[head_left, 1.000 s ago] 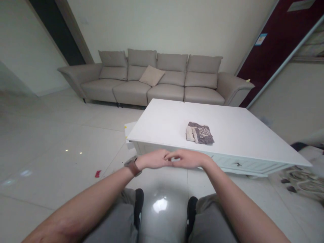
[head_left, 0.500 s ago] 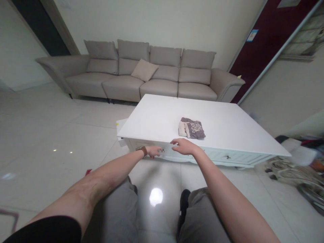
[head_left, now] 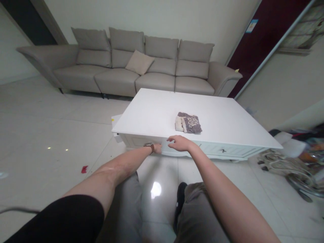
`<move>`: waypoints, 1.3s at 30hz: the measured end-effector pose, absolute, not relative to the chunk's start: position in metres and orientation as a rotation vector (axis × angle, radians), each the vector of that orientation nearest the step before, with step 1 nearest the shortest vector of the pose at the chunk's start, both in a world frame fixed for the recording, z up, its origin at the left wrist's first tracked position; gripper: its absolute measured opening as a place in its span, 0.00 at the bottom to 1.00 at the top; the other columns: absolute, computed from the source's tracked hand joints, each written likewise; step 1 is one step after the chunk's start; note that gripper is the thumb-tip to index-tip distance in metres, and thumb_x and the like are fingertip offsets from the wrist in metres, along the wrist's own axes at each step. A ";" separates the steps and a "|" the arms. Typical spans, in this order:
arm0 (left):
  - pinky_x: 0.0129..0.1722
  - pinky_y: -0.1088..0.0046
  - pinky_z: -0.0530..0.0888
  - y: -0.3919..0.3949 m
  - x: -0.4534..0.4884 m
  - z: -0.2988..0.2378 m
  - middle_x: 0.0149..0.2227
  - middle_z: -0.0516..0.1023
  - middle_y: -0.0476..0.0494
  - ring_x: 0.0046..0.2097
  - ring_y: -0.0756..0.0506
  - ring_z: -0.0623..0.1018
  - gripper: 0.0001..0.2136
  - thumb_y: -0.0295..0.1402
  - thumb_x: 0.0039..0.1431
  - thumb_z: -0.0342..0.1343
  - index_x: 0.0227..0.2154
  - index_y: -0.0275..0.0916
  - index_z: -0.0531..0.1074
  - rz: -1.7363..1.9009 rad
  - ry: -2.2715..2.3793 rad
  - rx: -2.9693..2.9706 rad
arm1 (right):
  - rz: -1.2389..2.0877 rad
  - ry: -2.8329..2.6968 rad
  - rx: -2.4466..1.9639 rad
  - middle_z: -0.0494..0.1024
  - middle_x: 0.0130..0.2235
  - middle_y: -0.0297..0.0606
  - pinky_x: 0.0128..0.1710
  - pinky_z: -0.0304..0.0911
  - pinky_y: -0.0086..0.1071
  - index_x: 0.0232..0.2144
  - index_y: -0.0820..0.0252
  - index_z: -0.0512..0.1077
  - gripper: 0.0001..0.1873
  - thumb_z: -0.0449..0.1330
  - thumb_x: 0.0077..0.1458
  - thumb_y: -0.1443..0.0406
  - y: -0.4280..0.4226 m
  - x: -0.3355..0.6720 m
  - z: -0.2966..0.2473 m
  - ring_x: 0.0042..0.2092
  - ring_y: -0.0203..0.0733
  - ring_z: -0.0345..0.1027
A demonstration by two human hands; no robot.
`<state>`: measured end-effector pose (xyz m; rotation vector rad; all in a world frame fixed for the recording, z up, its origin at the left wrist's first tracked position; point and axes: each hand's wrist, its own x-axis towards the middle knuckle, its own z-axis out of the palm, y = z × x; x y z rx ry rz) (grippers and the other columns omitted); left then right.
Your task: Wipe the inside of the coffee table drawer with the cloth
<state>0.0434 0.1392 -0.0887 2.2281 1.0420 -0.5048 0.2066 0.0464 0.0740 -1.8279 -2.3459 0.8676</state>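
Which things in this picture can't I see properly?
All in the head view:
Left hand: fingertips hidden behind the hand itself; whether they hold anything is unclear.
Folded cloth: its top layer hides the inside.
Blue and white label: print too small to read.
Clutter: blurred, cut off by the picture's right edge.

The white table [head_left: 225, 118], which has drawer fronts [head_left: 235, 152] along its six o'clock side, carries one folded cloth [head_left: 192, 124] of grey-brown and cream colour, with a pale pattern, lying from the middle toward six o'clock
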 end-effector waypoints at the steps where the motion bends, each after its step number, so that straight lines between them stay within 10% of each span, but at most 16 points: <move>1: 0.53 0.64 0.74 0.140 0.044 -0.090 0.55 0.78 0.37 0.56 0.36 0.76 0.32 0.35 0.49 0.63 0.60 0.40 0.68 -0.532 1.068 2.220 | 0.872 -2.341 -1.835 0.78 0.57 0.48 0.59 0.65 0.38 0.57 0.62 0.75 0.24 0.59 0.60 0.63 0.045 0.209 0.074 0.57 0.50 0.73; 17: 0.36 0.66 0.80 0.130 0.062 -0.088 0.45 0.83 0.32 0.36 0.40 0.84 0.27 0.45 0.56 0.59 0.54 0.32 0.75 -0.797 1.227 2.138 | 1.010 -2.316 -2.002 0.76 0.60 0.46 0.58 0.66 0.33 0.60 0.62 0.73 0.26 0.61 0.60 0.63 0.036 0.235 0.068 0.58 0.48 0.72; 29: 0.52 0.60 0.75 0.085 0.073 -0.046 0.42 0.84 0.35 0.48 0.35 0.81 0.16 0.41 0.50 0.68 0.38 0.36 0.82 -0.742 0.983 2.375 | 1.066 -2.412 -1.890 0.76 0.61 0.44 0.57 0.64 0.28 0.59 0.62 0.74 0.24 0.60 0.61 0.65 0.050 0.230 0.042 0.59 0.44 0.72; 39: 0.44 0.71 0.74 0.116 0.011 0.008 0.47 0.83 0.36 0.47 0.41 0.81 0.16 0.36 0.60 0.57 0.47 0.35 0.79 -0.420 1.083 2.566 | 0.927 -2.635 -2.030 0.73 0.62 0.51 0.57 0.65 0.38 0.61 0.64 0.72 0.29 0.59 0.57 0.65 0.079 0.205 0.019 0.61 0.53 0.69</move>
